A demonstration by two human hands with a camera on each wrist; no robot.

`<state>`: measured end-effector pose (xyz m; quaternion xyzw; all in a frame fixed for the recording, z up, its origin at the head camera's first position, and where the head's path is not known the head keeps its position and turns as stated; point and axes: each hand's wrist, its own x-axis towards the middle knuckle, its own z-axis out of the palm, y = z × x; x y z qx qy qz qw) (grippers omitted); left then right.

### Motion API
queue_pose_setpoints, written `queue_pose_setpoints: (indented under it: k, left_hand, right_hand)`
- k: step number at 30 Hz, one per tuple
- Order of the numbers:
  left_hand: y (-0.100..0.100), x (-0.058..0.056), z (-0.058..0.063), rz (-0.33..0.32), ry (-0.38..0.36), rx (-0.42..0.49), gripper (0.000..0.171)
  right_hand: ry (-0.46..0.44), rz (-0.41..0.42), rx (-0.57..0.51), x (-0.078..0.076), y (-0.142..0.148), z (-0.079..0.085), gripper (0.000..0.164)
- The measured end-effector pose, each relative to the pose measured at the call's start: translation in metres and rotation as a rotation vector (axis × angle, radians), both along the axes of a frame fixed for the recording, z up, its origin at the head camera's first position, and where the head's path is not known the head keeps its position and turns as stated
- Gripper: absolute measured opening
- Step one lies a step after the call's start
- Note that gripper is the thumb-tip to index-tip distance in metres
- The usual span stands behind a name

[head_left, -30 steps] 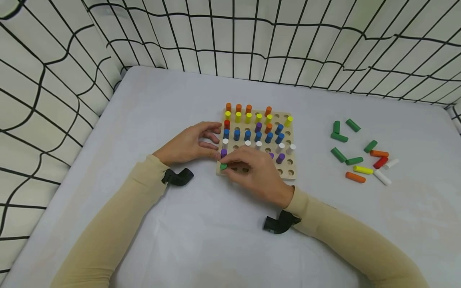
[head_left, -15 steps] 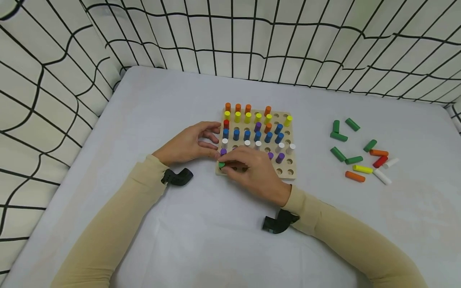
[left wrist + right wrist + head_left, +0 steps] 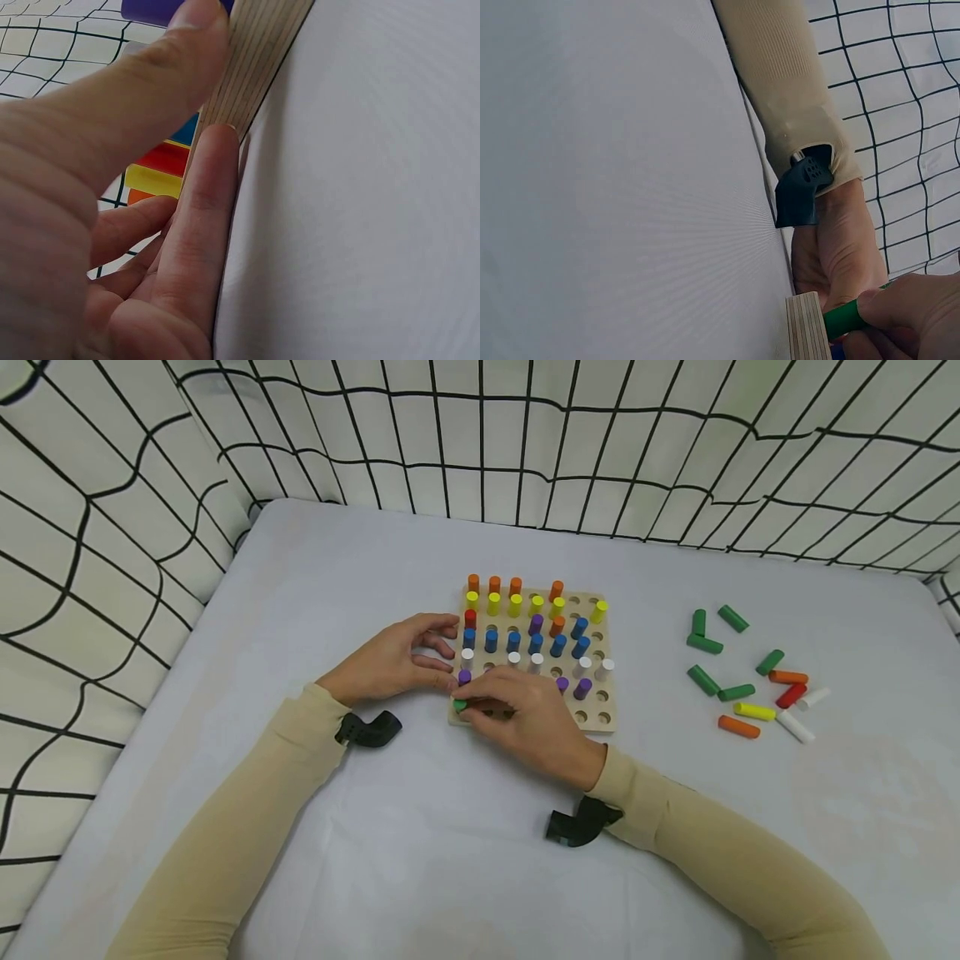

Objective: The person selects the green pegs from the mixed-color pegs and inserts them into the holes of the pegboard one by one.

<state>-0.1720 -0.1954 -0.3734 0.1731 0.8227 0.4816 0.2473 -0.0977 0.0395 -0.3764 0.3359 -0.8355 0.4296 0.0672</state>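
Observation:
A square wooden pegboard (image 3: 592, 707) lies on the table, with rows of coloured pegs standing in its holes. My right hand (image 3: 536, 718) pinches a green peg (image 3: 460, 704) between thumb and fingers at the board's front left corner. In the right wrist view the green peg (image 3: 844, 320) stands out from the board's top face; whether its end sits in a hole is hidden. My left hand (image 3: 393, 660) rests along the board's left side. In the left wrist view, its thumb and a straight finger touch the layered board edge (image 3: 251, 64). A purple peg (image 3: 465, 677) stands just behind the green one.
Several loose green pegs (image 3: 703, 681) lie on the white table (image 3: 450, 860) right of the board. Near them are orange (image 3: 738, 727), yellow (image 3: 754, 712), red (image 3: 791, 696) and white pegs (image 3: 795, 727). A black wire grid (image 3: 525, 439) stands behind the table and along its left side.
My right hand has shifted slightly left with the green peg at the board's front left corner. My left hand stays against the board's side.

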Motion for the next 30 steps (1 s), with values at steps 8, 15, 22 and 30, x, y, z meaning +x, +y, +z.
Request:
queue_pose_setpoints:
  k: [8,15,22,30]
  left_hand:
    - [0.000,-0.001,0.002,-0.004,0.004,-0.002,0.086]
    - [0.000,-0.001,0.002,-0.011,0.015,-0.005,0.086]
    - [0.001,-0.001,0.001,-0.003,0.010,-0.013,0.089]
    - [0.001,0.001,0.002,-0.001,0.003,-0.030,0.090]
  right_hand:
    - [0.009,0.002,0.034,-0.001,0.000,0.002,0.022]
    - [-0.015,0.006,0.050,0.000,0.001,0.004,0.026]
    - [-0.015,-0.003,0.049,0.001,0.002,0.008,0.026]
    - [-0.011,-0.004,0.031,0.002,0.008,0.014,0.024]
